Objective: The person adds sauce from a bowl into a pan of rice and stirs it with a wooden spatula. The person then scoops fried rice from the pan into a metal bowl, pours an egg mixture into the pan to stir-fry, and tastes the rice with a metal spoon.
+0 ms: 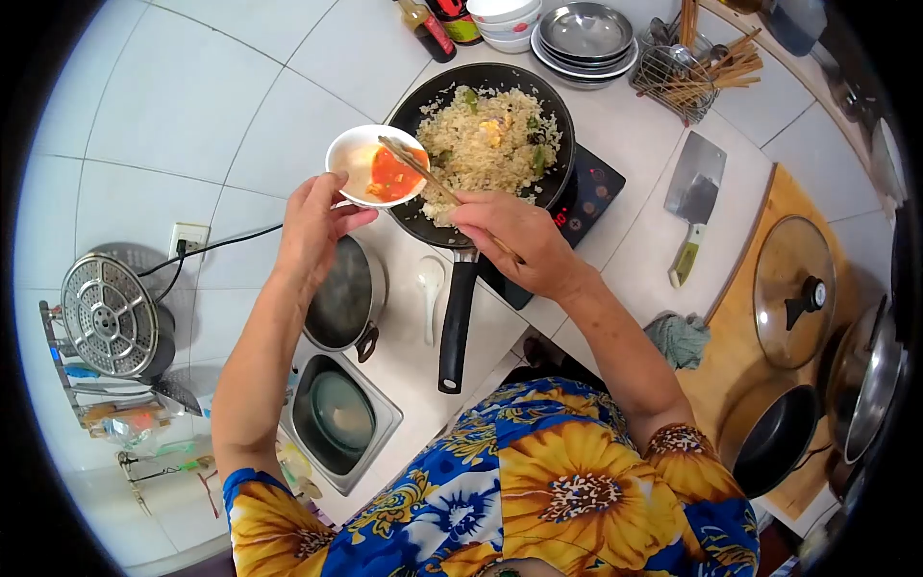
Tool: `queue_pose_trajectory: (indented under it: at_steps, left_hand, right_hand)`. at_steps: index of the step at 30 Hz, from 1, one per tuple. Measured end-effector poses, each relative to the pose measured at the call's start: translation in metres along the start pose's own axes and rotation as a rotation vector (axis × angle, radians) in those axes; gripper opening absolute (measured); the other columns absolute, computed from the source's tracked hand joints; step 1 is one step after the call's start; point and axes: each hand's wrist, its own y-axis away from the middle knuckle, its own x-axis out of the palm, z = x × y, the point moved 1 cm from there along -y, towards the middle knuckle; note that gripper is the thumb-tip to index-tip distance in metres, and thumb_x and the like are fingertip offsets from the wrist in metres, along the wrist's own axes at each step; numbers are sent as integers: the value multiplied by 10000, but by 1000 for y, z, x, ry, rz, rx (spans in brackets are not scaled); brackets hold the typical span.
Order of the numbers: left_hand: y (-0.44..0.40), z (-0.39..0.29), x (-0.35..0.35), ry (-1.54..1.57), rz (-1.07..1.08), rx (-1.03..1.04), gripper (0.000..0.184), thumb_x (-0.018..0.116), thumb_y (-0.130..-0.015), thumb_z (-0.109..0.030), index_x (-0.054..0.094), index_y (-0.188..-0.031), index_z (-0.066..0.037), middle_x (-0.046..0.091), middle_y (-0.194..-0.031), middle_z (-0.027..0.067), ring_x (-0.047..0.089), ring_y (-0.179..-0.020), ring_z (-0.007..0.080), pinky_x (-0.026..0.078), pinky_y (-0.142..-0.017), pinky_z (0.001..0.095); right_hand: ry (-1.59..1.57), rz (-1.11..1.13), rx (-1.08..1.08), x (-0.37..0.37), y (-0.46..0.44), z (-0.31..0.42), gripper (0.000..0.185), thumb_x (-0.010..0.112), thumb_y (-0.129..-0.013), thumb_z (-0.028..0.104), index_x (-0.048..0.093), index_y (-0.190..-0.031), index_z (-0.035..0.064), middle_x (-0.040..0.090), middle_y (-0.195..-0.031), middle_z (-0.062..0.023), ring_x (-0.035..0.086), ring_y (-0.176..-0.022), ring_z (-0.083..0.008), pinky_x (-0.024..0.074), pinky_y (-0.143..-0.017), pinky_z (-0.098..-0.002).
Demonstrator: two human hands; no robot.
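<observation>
My left hand (319,219) grips the rim of a small white bowl (344,154), tilted at the left edge of the frying pan. Red-orange sauce (392,177) with small bits lies on one side of the bowl. My right hand (519,238) is closed round wooden chopsticks (433,179), whose tips reach into the bowl. Beneath them, the black frying pan (567,144) holds fried rice (481,135) with green pieces and a yellow-orange lump. Its black handle (459,332) points toward me. The pan sits on an induction cooker (596,192) with a lit red display.
A white spoon (430,293) and a dark pot (336,298) lie near the sink (386,409). At right are a cleaver (694,183), a cloth (679,338) and a glass lid (793,279) on a wooden board. Stacked plates (586,34), bottles (423,27) and a chopstick basket (678,82) stand behind.
</observation>
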Motion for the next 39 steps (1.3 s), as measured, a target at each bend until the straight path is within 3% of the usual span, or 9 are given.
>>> queue_pose_trajectory:
  at_steps: [6,15,31,33,39]
  left_hand:
    - [-14,-5,1,-25,14,-4,475,540,-872,-220,423,-1158,140,534,-980,163,633,-829,236,578,-732,281]
    - [-29,-10,3,-115,26,-5,506,563,-863,-253,443,-1178,125,580,-1050,218,648,-865,266,588,-741,293]
    - [-40,-22,10,-210,68,9,475,543,-875,-232,441,-1167,128,582,-1031,215,656,-825,262,584,-725,296]
    - [-40,-24,12,-228,61,18,473,540,-875,-233,441,-1164,128,580,-1031,214,657,-831,261,584,-728,295]
    - [-43,-28,15,-263,63,30,475,537,-873,-239,444,-1164,125,577,-1033,208,655,-838,250,584,-723,287]
  right_hand:
    - [9,-9,15,3,-1,-9,245,639,-825,-23,623,-1064,31,648,-1032,-144,632,-976,-309,512,-831,-349]
    - [2,-65,40,8,0,-18,240,644,-822,-26,621,-1053,32,650,-1013,-143,641,-959,-311,513,-831,-346]
    - [41,-111,6,14,4,-26,248,631,-819,-31,617,-1063,14,637,-1038,-166,638,-946,-314,520,-816,-350]
    - [29,-109,27,15,4,-25,268,642,-822,31,607,-1088,43,630,-1083,-177,626,-954,-338,524,-810,-391]
    - [54,-129,24,17,4,-24,271,642,-820,31,605,-1087,43,624,-1080,-188,622,-961,-345,520,-820,-406]
